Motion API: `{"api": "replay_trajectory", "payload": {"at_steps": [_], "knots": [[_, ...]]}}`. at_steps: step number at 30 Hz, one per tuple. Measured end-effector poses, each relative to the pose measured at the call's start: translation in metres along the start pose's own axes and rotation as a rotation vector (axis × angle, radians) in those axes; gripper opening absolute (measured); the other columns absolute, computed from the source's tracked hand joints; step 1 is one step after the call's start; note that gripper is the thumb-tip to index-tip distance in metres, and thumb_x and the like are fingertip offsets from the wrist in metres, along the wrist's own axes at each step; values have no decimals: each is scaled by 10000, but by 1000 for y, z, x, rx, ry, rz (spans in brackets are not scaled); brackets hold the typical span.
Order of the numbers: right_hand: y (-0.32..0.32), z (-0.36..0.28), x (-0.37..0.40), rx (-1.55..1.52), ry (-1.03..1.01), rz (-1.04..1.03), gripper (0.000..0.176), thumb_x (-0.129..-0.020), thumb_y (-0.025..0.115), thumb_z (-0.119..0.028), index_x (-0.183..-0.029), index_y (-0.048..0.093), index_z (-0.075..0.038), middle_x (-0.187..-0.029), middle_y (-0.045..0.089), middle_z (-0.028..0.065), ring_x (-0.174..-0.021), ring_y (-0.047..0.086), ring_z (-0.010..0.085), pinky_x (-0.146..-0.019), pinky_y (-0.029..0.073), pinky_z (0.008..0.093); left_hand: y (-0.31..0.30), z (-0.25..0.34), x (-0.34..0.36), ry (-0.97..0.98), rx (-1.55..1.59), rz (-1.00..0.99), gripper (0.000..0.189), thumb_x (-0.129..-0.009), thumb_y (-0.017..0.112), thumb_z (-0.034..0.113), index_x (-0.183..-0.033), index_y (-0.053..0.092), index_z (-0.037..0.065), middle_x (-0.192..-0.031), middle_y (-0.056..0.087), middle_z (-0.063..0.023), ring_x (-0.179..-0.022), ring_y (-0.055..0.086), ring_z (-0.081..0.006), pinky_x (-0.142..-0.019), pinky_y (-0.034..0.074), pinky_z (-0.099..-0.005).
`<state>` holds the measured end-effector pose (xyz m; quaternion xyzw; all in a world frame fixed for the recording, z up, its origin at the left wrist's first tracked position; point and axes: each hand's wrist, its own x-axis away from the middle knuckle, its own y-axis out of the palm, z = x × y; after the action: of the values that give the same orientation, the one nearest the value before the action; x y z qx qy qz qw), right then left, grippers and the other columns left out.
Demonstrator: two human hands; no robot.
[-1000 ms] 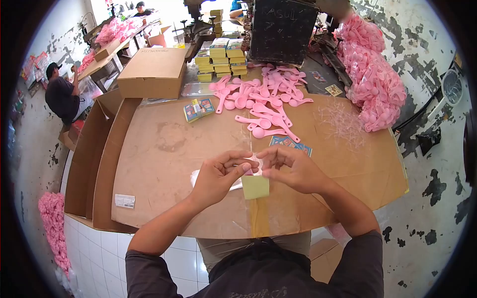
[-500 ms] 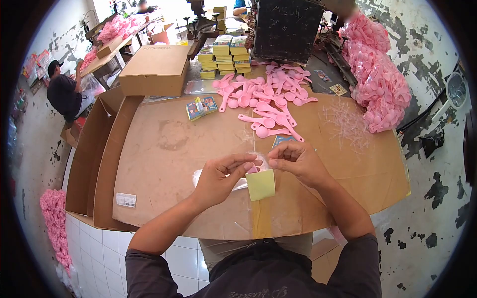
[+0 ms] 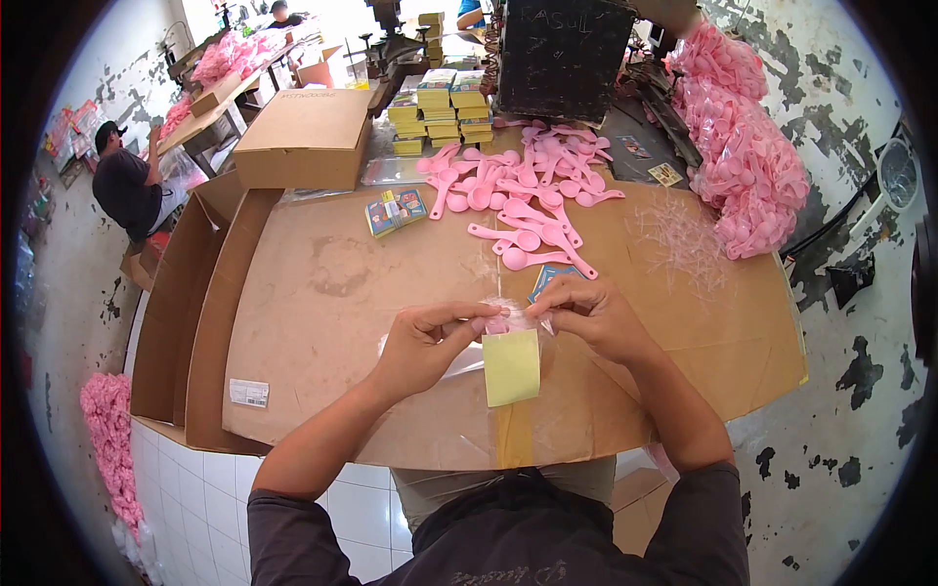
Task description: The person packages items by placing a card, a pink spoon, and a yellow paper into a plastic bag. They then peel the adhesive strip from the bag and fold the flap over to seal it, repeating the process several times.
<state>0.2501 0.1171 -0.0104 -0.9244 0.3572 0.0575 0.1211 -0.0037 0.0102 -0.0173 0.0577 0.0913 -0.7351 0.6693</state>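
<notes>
Between my hands is a small clear plastic bag [image 3: 511,316] with a yellow card [image 3: 512,368] in its lower part and something pink, partly hidden, showing above the card. My left hand [image 3: 430,340] pinches the bag's upper left side between thumb and fingers. At the upper right corner my right hand [image 3: 589,318] is closed in a pinch on the bag's edge, and a thin clear bit of plastic pokes out below its fingertips. More clear plastic bags [image 3: 462,361] lie under my left hand. A blue printed card [image 3: 555,280] lies just beyond my right hand.
A heap of pink spoons [image 3: 532,190] covers the table's far middle. Left of it lie a banded card bundle [image 3: 396,212], card stacks [image 3: 440,107] and a closed cardboard box [image 3: 305,137]. Clear plastic strips [image 3: 684,244] and bagged spoons [image 3: 747,156] are at right. A person [image 3: 127,181] sits far left.
The bag with the yellow card has shifted slightly down, and more of the card shows. My left hand has moved a little left; my right fingertips now have a clear bit of plastic below them.
</notes>
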Motion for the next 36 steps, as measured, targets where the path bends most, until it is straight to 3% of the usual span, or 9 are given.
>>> {"api": "replay_trajectory", "payload": {"at_steps": [5,7,10,19,23,29,32,34,36], "knots": [[0,-3,2,-54,7,4,160,-954,684,-47,-1080,781,-27,-949,671,20,-832,607,91,-709,475,245,-3,-6,-1,-55,196,-38,253,-1039,610,103,-1231,718,-22,-1160,750,-108,-1007,698,-132,-908,576,-303],[-2,1,2,4,11,-3,159,-950,699,-53,-1084,782,-30,-955,670,20,-825,598,87,-695,462,246,-1,-7,-1,-84,140,-24,238,-1031,612,76,-1213,715,-37,-1150,750,-128,-1004,711,-155,-911,585,-325],[0,4,1,46,28,0,153,-940,732,-78,-1078,780,-30,-968,677,23,-843,610,88,-711,479,257,4,-8,-2,-116,108,-8,235,-1018,641,75,-1207,711,-45,-1150,749,-136,-1006,715,-160,-897,593,-323],[15,-3,1,-69,36,80,367,-952,733,-79,-1293,627,3,-1015,675,31,-951,641,103,-826,520,258,3,-8,-4,-130,75,25,241,-1011,659,70,-1218,707,-45,-1164,743,-130,-1025,703,-142,-905,595,-298],[19,-2,7,-73,127,-79,344,-953,725,-61,-1277,622,-3,-1006,668,20,-931,639,97,-829,519,257,-2,-5,-4,-69,64,7,293,-1025,627,50,-1302,654,-42,-1214,726,-144,-1056,699,-161,-940,585,-314],[8,-8,1,-51,97,-109,313,-964,707,-52,-1264,633,-2,-985,673,12,-904,633,79,-784,521,256,9,-1,-4,82,122,100,414,-1017,657,111,-1391,553,-30,-1153,716,-117,-946,728,-168,-846,602,-296],[9,-23,-5,-48,49,-53,293,-980,689,-68,-1263,645,-5,-978,683,18,-900,639,83,-781,521,256,-12,6,-2,-203,81,-134,340,-999,681,104,-1296,604,-42,-1037,713,-91,-877,734,-157,-757,612,-290],[0,-23,-9,-56,60,42,290,-993,682,-107,-1264,655,-10,-997,695,25,-899,647,95,-802,523,268,-28,17,-5,-169,103,-74,293,-1000,681,114,-1249,626,-28,-1001,711,-79,-836,732,-147,-707,607,-280],[-21,-16,-11,234,62,146,318,-984,692,-163,-1262,665,-11,-1048,702,55,-932,659,140,-840,521,307,-56,22,-8,-129,103,76,267,-1004,679,144,-1219,645,-11,-990,718,-75,-813,734,-148,-673,604,-278]]}}
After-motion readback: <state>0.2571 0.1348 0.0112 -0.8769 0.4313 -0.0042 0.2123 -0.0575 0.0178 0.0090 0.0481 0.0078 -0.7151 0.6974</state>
